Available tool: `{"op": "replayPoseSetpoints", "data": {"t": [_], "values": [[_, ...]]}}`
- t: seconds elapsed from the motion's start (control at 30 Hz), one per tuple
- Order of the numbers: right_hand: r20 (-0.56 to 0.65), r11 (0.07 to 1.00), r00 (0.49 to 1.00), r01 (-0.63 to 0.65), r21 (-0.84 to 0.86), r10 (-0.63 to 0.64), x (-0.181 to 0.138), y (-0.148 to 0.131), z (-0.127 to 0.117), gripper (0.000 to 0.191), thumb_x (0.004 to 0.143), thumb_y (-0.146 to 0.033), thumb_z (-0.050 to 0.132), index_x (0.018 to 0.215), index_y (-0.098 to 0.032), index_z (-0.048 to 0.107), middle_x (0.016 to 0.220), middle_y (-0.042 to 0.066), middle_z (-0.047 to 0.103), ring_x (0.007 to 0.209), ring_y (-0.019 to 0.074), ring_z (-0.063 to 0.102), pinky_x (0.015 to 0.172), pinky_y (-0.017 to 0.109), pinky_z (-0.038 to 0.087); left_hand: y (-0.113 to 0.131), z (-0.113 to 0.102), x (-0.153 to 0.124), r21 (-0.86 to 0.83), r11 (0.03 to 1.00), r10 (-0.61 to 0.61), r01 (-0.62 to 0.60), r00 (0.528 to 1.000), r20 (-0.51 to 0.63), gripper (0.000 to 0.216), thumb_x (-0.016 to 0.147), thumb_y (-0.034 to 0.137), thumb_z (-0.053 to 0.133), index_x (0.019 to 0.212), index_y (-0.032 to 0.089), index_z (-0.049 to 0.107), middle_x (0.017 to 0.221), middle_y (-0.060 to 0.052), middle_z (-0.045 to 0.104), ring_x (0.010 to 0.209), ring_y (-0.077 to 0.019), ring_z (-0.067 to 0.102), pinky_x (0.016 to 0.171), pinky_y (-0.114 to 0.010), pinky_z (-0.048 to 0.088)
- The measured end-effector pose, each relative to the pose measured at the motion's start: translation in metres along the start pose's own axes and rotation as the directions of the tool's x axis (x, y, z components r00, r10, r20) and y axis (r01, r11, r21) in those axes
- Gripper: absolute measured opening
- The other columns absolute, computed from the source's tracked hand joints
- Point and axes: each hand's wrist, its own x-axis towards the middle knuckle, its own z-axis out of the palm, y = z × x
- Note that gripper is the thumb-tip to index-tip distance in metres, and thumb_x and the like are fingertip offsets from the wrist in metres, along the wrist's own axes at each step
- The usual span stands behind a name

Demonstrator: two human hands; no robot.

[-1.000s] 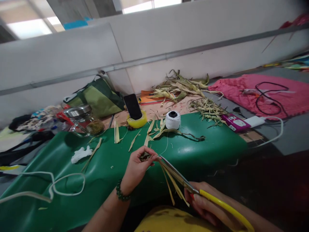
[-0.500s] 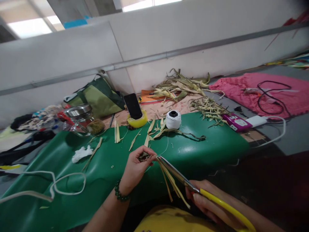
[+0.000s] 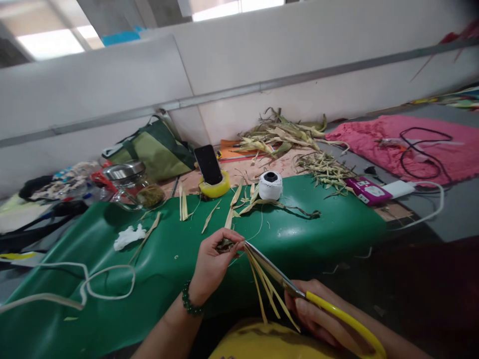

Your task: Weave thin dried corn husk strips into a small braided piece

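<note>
While left hand [image 3: 213, 264] pinches husk strips [image 3: 268, 294] | right hand [image 3: 322, 321] grips scissors [image 3: 288, 286] (yellow handles) | blades point up-left at pinch

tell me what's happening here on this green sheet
A person's left hand pinches a bundle of dried straw-coloured leaf strips above the green sheet, the loose ends hanging toward the lap. The right hand holds long yellow-handled scissors, their blades reaching up to the pinched end. Behind, a white thread spool sits near a black phone propped in a yellow tape roll.
</note>
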Motion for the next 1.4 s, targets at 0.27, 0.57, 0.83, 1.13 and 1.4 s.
{"op": "replayPoseSetpoints", "data": {"t": [0.27,0.57,0.83,1.13,1.4], "values": [[0.001,0.996,0.996,0.093,0.008,-0.093,0.003,-0.001,0.004,0.053,0.089,-0.066,0.034,0.072,-0.017,0.042,0.052,-0.007,0.037,0.044,0.0038,0.027,0.04,0.018,0.019,0.0,-0.001,-0.004,0.021,0.999,0.049,-0.049,0.999,-0.007,0.022,0.071,0.034,0.074,0.066,0.014,0.064,0.075,-0.006,0.068,0.061,-0.0114,0.063,0.05,-0.017,0.052],[-0.016,0.998,0.999,0.048,0.049,-0.047,0.004,-0.004,0.013,0.05,0.089,-0.065,0.035,0.073,-0.018,0.042,0.055,-0.007,0.031,0.048,0.0052,0.024,0.042,0.019,0.02,0.002,-0.002,-0.005,0.026,1.0,0.017,-0.017,1.0,-0.008,0.026,0.069,0.037,0.075,0.065,0.014,0.064,0.077,-0.007,0.068,0.062,-0.0128,0.063,0.049,-0.018,0.052],[-0.031,1.0,0.999,0.027,0.014,-0.027,-0.001,0.004,0.006,0.053,0.086,-0.069,0.037,0.081,-0.017,0.046,0.058,-0.006,0.036,0.048,0.005,0.026,0.042,0.018,0.02,0.002,-0.004,-0.003,-0.016,1.0,-0.009,0.01,1.0,0.006,0.027,0.069,0.038,0.076,0.065,0.014,0.063,0.075,-0.006,0.067,0.062,-0.0128,0.063,0.051,-0.019,0.053],[-0.064,1.0,0.998,0.008,-0.002,-0.008,0.005,0.02,0.011,0.049,0.085,-0.065,0.043,0.081,-0.017,0.05,0.065,-0.003,0.041,0.053,0.0061,0.032,0.044,0.017,0.027,0.002,-0.006,-0.007,-0.033,0.999,-0.005,0.006,1.0,0.009,0.029,0.069,0.04,0.075,0.065,0.014,0.062,0.083,-0.008,0.068,0.064,-0.0131,0.064,0.053,-0.021,0.054],[0.115,0.992,0.993,-0.044,0.121,0.03,0.003,0.023,0.005,0.042,0.079,-0.055,0.055,0.097,-0.018,0.048,0.072,-0.001,0.052,0.056,0.0073,0.044,0.048,0.017,0.035,0.001,-0.007,-0.01,-0.053,0.998,-0.032,0.035,0.998,0.048,0.03,0.068,0.04,0.076,0.066,0.014,0.063,0.077,-0.007,0.069,0.063,-0.0131,0.064,0.054,-0.021,0.054]]}}
